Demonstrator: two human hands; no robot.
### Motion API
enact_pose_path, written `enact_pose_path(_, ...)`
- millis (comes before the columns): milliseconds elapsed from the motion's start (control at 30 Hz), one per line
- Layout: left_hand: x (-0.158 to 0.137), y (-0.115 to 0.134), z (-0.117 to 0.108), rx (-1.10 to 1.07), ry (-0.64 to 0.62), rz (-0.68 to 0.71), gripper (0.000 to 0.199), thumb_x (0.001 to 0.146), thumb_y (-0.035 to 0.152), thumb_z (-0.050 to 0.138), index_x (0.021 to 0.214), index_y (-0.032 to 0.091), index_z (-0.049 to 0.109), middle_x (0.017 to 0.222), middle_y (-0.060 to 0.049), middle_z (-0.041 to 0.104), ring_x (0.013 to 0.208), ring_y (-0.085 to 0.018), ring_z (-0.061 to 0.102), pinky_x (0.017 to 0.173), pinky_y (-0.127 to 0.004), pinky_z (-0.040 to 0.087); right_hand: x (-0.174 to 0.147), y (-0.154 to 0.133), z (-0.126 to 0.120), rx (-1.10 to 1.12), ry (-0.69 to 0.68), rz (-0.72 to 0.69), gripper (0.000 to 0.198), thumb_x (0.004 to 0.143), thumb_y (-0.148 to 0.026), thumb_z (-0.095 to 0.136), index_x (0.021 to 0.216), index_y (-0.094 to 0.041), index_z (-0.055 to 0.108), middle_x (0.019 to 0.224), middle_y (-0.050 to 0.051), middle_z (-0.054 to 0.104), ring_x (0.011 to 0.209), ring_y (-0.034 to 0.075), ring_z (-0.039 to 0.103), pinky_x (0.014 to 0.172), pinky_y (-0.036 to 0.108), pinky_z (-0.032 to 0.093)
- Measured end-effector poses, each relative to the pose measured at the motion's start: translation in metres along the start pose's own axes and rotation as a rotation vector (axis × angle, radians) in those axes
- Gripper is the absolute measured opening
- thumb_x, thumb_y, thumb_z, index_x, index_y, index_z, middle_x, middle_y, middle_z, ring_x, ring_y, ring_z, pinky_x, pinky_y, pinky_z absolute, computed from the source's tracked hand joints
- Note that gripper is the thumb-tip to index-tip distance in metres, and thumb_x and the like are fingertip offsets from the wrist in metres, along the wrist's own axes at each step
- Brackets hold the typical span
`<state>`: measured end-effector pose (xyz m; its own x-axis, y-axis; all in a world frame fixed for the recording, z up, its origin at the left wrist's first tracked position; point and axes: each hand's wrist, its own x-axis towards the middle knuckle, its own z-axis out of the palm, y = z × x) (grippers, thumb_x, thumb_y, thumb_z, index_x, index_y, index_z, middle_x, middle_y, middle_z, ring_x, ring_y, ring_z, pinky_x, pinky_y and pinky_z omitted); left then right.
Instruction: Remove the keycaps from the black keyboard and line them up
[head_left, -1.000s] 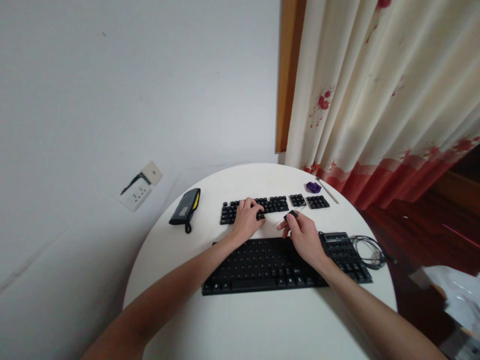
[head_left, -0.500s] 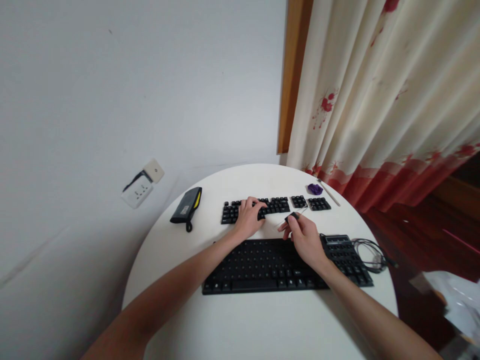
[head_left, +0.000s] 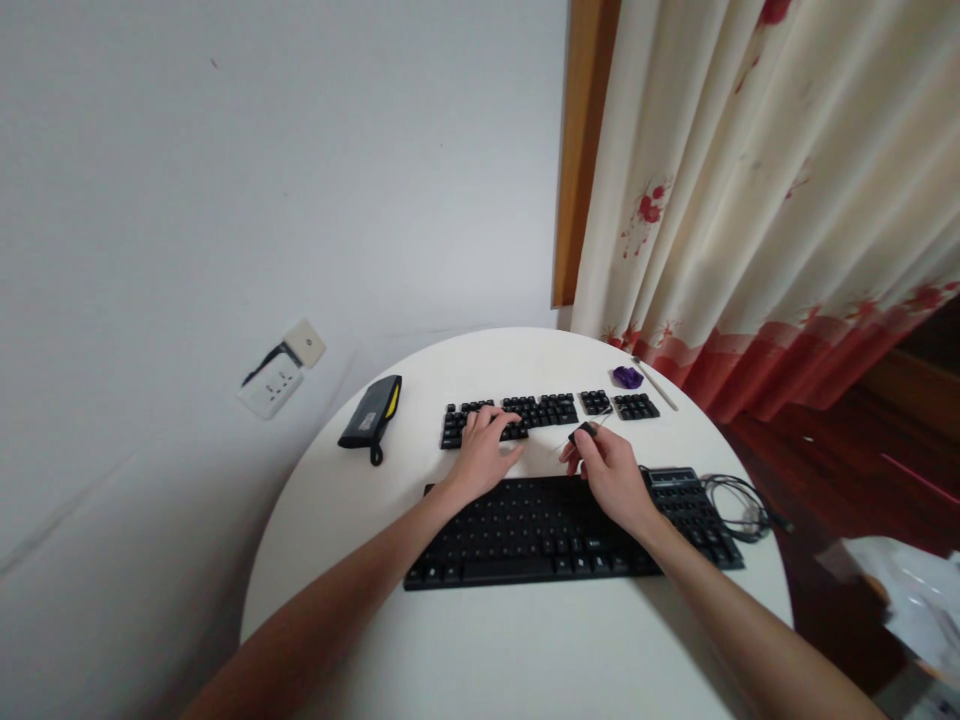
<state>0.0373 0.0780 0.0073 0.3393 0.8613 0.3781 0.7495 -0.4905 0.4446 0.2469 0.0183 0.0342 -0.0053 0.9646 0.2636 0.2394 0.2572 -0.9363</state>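
My left hand [head_left: 484, 455] is over the left part of the loose black keycaps [head_left: 555, 410], which lie in rows on the table. Its fingers are bent and the thumb stands apart; I see nothing held in it, though its fingertips partly hide the caps under them. In my right hand [head_left: 613, 478], thumb and fingers pinch a keycap puller [head_left: 583, 432] with a small black handle and thin wires. That hand hovers above the upper edge of a black keyboard [head_left: 510, 545], whose main section has bare key positions while its bottom row still carries caps.
On the white round table [head_left: 525, 650] lie a dark case [head_left: 373, 412] at left, a purple crumpled thing [head_left: 627, 377] and a slim brush-like stick [head_left: 656, 385] at back right. A coiled cable [head_left: 739, 505] is right of the keyboard. Wall and curtain [head_left: 675, 200] border the table.
My left hand has drawn slightly back and left over the loose keycaps, uncovering more of them. My right hand stays nearly in place with the puller. The view has shifted slightly.
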Motion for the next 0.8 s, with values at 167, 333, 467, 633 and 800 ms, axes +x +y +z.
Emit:
enact_pose_path(167,-0.037,0.023,-0.021,-0.169,-0.156,0.065,0.017,0.089,0.018,0.057,0.103,0.023,0.065,0.105,-0.003,0.061,0.102,-0.021,0.055,0.096,-0.037,0.042,-0.001,-0.007,-0.008,-0.015,-0.225,-0.035,0.029,0.097,-0.038,0.05,0.078,-0.018,0.058,0.067,0.0,0.063,0.061,0.014,0.059,0.059,0.024,0.045)
enact_pose_path(333,-0.055,0.04,-0.026,-0.224,-0.334,0.121,0.014,0.092,0.019,0.053,0.089,0.021,0.067,0.089,-0.002,0.064,0.086,-0.017,0.059,0.081,-0.029,0.046,-0.007,-0.01,-0.01,-0.061,-0.514,-0.05,0.028,0.095,-0.034,0.052,0.076,-0.017,0.063,0.067,0.001,0.065,0.06,0.014,0.058,0.057,0.024,0.045)
enact_pose_path(467,-0.056,0.039,-0.021,-0.233,-0.412,0.182,0.015,0.092,0.02,0.054,0.082,0.018,0.065,0.083,-0.002,0.062,0.078,-0.015,0.058,0.072,-0.026,0.044,-0.011,-0.008,-0.009,-0.071,-0.669,-0.018,0.024,0.093,-0.027,0.053,0.077,-0.015,0.066,0.064,0.001,0.064,0.058,0.013,0.058,0.055,0.022,0.044)
enact_pose_path(633,-0.058,0.033,-0.014,-0.208,-0.394,0.196,0.012,0.09,0.016,0.055,0.082,0.018,0.064,0.083,-0.002,0.063,0.078,-0.015,0.058,0.071,-0.025,0.043,-0.012,-0.005,-0.007,-0.066,-0.744,-0.018,0.023,0.091,-0.02,0.052,0.074,-0.014,0.067,0.061,0.0,0.063,0.056,0.012,0.056,0.054,0.021,0.044)
enact_pose_path(800,-0.058,0.031,-0.011,-0.198,-0.402,0.221,0.012,0.088,0.013,0.056,0.087,0.018,0.067,0.086,-0.002,0.064,0.081,-0.016,0.059,0.074,-0.026,0.044,-0.011,-0.006,-0.009,-0.143,-0.835,-0.112,0.024,0.088,-0.018,0.053,0.068,-0.013,0.066,0.065,0.001,0.063,0.058,0.012,0.054,0.056,0.022,0.042)
